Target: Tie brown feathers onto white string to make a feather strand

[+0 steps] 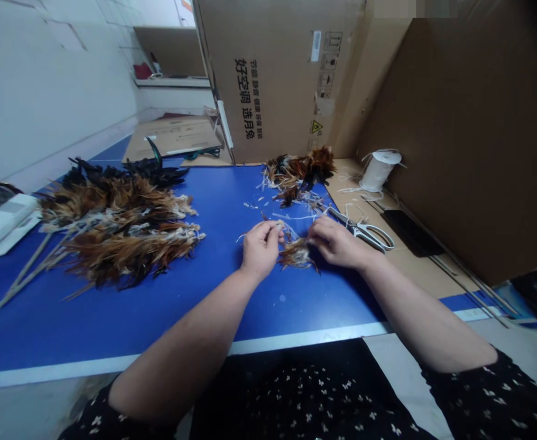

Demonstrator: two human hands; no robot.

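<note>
Over the blue table [213, 293] my left hand [259, 247] and my right hand [336, 242] hold a small bundle of brown feathers [296, 252] between them. The left fingers are curled in a pinch on the bundle's pale quill end. The right fingers are closed on its other side. A loose heap of brown and black feathers [298, 173] lies just beyond the hands. Scissors [364, 231] rest beside my right hand.
A large pile of feather strips on thin sticks [112, 229] covers the table's left part. A white thread spool [379, 170] stands at the right, by a tall cardboard box [291, 73] and a cardboard sheet [470, 122]. A white remote-like object [2, 223] lies at the far left.
</note>
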